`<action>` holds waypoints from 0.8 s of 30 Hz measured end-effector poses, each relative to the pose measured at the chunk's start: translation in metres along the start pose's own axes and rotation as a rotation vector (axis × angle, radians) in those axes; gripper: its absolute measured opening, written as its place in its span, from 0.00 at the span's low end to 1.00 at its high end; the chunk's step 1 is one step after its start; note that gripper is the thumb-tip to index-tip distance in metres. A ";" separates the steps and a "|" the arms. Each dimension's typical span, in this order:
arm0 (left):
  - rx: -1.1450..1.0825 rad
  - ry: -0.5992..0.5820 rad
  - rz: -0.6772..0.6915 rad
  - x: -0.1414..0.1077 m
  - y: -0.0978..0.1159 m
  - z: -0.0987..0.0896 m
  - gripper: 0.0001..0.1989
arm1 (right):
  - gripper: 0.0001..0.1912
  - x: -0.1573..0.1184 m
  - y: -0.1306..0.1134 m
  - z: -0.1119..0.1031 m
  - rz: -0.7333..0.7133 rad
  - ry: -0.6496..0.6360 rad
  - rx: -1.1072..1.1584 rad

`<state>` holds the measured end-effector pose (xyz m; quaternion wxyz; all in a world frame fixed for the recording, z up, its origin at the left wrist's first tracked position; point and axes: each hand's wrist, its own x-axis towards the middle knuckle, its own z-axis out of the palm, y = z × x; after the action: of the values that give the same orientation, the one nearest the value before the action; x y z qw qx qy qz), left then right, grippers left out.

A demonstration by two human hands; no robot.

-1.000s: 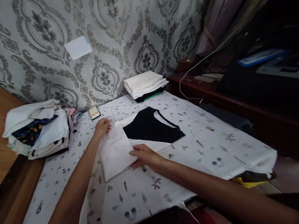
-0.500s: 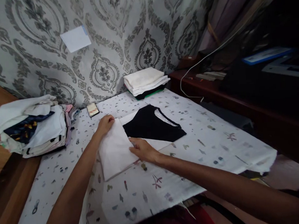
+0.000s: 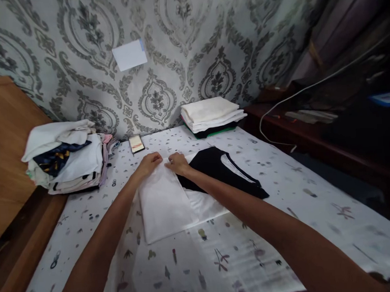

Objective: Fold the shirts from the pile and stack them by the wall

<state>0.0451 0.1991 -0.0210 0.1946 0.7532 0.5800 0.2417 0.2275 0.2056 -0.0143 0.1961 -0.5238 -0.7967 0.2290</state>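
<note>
A white and black shirt (image 3: pixel 167 202) lies partly folded on the patterned white sheet (image 3: pixel 177 264), its white part doubled over on the left. Its black part (image 3: pixel 213 167) with the neckline points right, partly behind my right forearm. At the far edge of the white fold, my left hand (image 3: pixel 151 162) pinches the cloth near the corner. My right hand (image 3: pixel 177 162) is closed on the same edge, just to the right of the left one, with a small gap between them.
A neat stack of folded clothes (image 3: pixel 212 113) sits by the patterned wall. A looser clothes pile (image 3: pixel 71 160) is at the left, beside a wooden panel (image 3: pixel 9 147). A phone-like object (image 3: pixel 137 144) lies between them. A white cable (image 3: pixel 266 113) crosses the dark furniture at right.
My right hand has moved from the near side of the fold to its far edge, beside my left hand. The view has shifted, so the surroundings appear further right.
</note>
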 end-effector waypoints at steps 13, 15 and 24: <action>0.160 -0.078 -0.094 -0.044 -0.047 -0.048 0.19 | 0.09 0.000 -0.002 0.012 0.023 0.007 0.022; 0.195 -0.056 -0.111 -0.045 -0.046 -0.045 0.16 | 0.09 0.000 -0.004 0.011 0.050 -0.017 0.002; 0.364 0.162 -0.044 -0.083 -0.002 -0.015 0.20 | 0.20 -0.024 -0.014 0.011 -0.292 0.084 -0.192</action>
<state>0.0174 0.1199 -0.0218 0.0133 0.7412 0.6442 0.1884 0.2195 0.1767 -0.0172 0.2092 -0.4280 -0.8737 0.0989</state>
